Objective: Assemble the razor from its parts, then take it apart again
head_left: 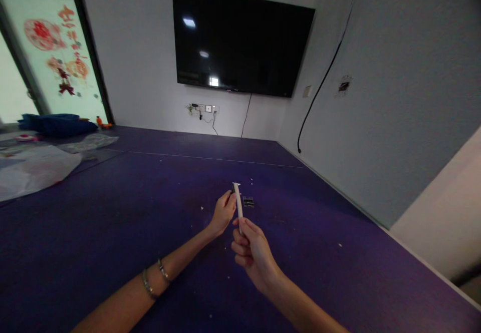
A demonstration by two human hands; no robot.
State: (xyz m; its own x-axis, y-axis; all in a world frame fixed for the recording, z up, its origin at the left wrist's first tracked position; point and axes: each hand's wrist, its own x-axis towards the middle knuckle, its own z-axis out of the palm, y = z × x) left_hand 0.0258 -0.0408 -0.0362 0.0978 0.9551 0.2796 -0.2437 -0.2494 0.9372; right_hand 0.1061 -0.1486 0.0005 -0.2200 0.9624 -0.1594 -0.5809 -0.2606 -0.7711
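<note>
My right hand [252, 250] is closed round the lower end of a thin, whitish, slightly bent strip [238, 202], which points up and away from me. Just beyond it, my left hand [224, 212] pinches a small dark object [232, 189] against the strip's far end. The fingers cover most of that object, so its kind cannot be made out. Something thin and pale shows at the strip's tip. On the purple surface [150, 233] right of the strip lies a small black rectangular piece [248, 202].
Small white scraps [340, 245] are scattered over the surface. Clear and white plastic sheets [41, 168] lie at the left, near a dark blue cloth heap [56, 124]. A television [240, 42] hangs on the wall ahead. A black cable [319, 82] dangles at the right wall.
</note>
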